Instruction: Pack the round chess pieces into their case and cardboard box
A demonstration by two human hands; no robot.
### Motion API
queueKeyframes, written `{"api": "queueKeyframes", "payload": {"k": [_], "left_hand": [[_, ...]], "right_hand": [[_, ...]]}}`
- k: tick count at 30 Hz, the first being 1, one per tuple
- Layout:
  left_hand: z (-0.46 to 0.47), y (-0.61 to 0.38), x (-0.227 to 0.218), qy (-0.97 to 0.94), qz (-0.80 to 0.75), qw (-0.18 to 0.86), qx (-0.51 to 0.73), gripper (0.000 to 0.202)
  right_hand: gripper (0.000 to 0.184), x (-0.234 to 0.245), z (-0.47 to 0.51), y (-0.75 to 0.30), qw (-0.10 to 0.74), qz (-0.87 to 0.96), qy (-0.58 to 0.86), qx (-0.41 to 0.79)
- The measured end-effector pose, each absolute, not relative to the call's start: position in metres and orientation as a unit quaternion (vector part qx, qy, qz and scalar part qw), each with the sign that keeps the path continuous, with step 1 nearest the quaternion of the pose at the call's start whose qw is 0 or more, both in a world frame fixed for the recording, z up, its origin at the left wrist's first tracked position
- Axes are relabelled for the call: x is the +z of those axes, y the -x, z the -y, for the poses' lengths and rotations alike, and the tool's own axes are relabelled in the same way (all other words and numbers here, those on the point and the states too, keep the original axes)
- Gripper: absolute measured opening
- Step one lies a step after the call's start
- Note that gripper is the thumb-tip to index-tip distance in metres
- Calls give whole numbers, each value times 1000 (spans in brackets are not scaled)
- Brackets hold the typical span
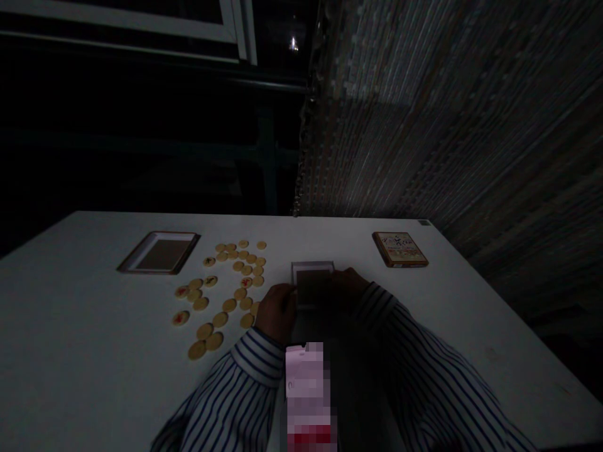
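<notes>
Between my two hands is a shallow open box (313, 265) with a light rim and a brown inside. My left hand (277, 312) is closed on its left side, and my right hand (349, 284) grips its right side. Dim light hides most of my fingers. Left of my left hand, many round wooden Chinese chess pieces (229, 306) lie scattered on the white table (108, 339). A few show red or black characters; the others look blank on top.
Another shallow open tray (164, 254) lies at the back left, beyond the pieces. A flat box with a printed cover (400, 249) rests at the back right. Behind the table hangs a striped curtain (377, 125). A pixelated pink patch (308, 389) lies between my forearms.
</notes>
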State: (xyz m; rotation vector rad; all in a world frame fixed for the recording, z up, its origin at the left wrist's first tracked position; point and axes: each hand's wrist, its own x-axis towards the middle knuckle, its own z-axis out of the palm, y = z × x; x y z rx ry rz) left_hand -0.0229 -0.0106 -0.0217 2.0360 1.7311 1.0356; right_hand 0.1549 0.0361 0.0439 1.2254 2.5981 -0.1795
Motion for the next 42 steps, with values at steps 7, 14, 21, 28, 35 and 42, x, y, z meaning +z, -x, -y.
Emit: {"api": "queueKeyframes", "payload": {"k": [7, 14, 21, 28, 35, 42], "left_hand": [[10, 24, -22, -705, -595, 141, 359, 23], [10, 24, -23, -705, -592, 141, 364, 23], [10, 24, -23, -708, -591, 135, 362, 22], [11, 23, -25, -725, -580, 97, 358, 23], [13, 14, -20, -805, -498, 70, 315, 26], [18, 2, -14, -826, -484, 87, 275, 33]], "right_hand": [[18, 42, -38, -154, 142, -889, -429, -72], [20, 43, -37, -154, 137, -890, -432, -56], [20, 44, -35, -153, 141, -893, -425, -40], [19, 49, -29, -170, 81, -894, -440, -33], [23, 28, -13, -194, -38, -890, -452, -53], [26, 9, -9, -195, -67, -896, -431, -83]]}}
